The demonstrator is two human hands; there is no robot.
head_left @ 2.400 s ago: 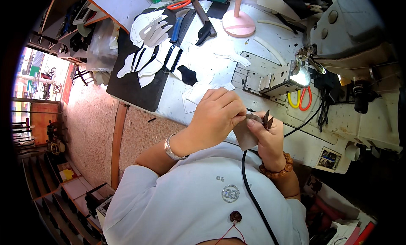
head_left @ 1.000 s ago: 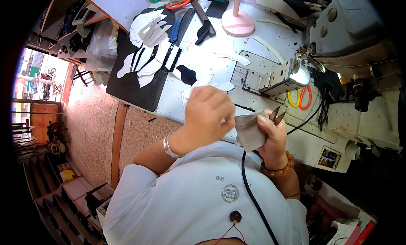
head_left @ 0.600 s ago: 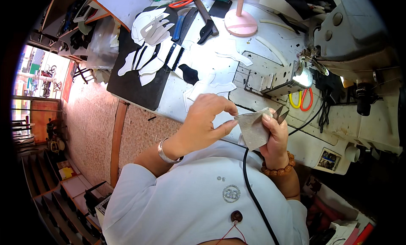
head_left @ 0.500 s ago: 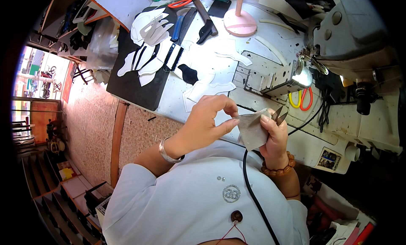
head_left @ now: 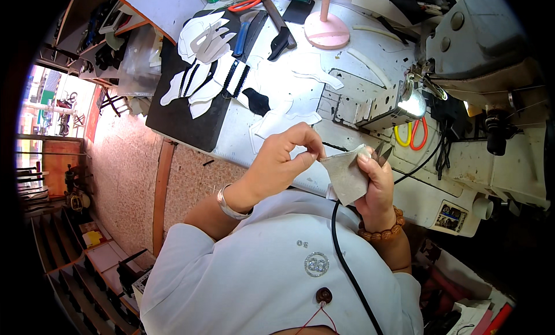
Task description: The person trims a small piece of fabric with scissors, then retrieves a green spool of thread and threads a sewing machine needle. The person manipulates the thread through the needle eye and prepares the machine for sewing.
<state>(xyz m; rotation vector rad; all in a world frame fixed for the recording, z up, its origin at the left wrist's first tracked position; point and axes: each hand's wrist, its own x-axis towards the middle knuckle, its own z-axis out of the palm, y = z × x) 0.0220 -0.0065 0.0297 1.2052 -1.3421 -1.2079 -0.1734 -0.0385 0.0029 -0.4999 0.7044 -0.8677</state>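
Note:
A soft grey piece of material [head_left: 347, 179], cloth or thin leather, hangs between my hands in front of my chest. At its upper left corner my left hand [head_left: 282, 166] is closed in a pinch; whether a thread is also between the fingertips is too small to tell. My right hand [head_left: 378, 187] grips the piece's right edge, thumb on top. Dark pointed blades of snips [head_left: 381, 154] stick out past the same hand, their grip hidden in the palm. A small white bit shows near the right thumb.
A sewing machine [head_left: 480, 46] stands at the right, its lit arm [head_left: 384, 109] reaching over the table. Red and yellow handled scissors [head_left: 419, 132] lie beside it. White cut pieces [head_left: 202, 40], a hammer [head_left: 280, 23] and a pink stand [head_left: 327, 31] are farther back. A black cord [head_left: 341, 248] crosses my front.
My left thumb and finger have drawn together at the piece's corner, with the hand slightly higher and left. The grey piece is spread flatter. My right hand has barely moved.

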